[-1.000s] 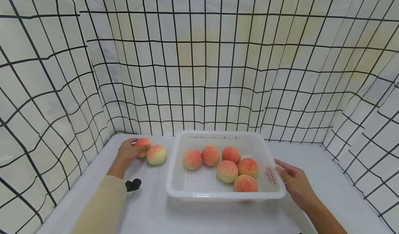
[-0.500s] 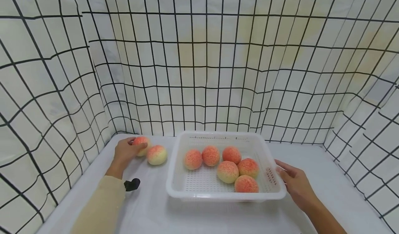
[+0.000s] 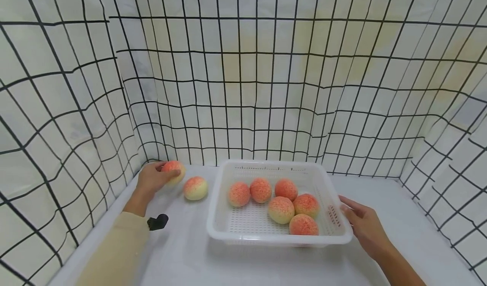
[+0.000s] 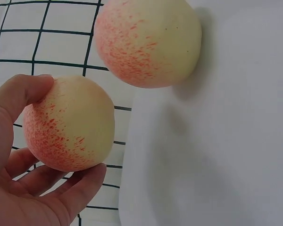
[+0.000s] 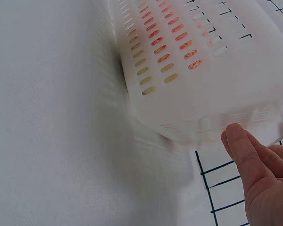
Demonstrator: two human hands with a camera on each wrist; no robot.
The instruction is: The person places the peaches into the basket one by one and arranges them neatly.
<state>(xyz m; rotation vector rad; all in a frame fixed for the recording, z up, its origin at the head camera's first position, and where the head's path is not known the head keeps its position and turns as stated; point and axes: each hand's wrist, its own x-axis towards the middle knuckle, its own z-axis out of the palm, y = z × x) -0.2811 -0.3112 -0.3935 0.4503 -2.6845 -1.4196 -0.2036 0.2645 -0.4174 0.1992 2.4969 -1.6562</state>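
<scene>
My left hand [image 3: 151, 178] grips a peach [image 4: 73, 125], thumb on one side and fingers beneath in the left wrist view. That peach, speckled red over pale yellow, is apart from a second peach [image 3: 195, 188] lying on the table to its right. A white perforated plastic basket [image 3: 279, 238] holds several red and yellow peaches [image 3: 281, 210]. At the basket's right side is my right hand [image 3: 366, 223], its fingers fairly straight against the outer wall near the rim. In the right wrist view some of those fingers are partly hidden at the frame's edge.
A white sheet covers the table [image 3: 243, 267]. Black wire grid [image 3: 279, 83] with white sheeting behind it rises at the back and both sides. A black piece [image 3: 157, 222] sticks out beside the left sleeve [image 3: 114, 248].
My left hand has moved slightly up and left with the gripped peach, widening the gap to the second peach. The right hand keeps its place at the basket. The head view has shifted slightly.
</scene>
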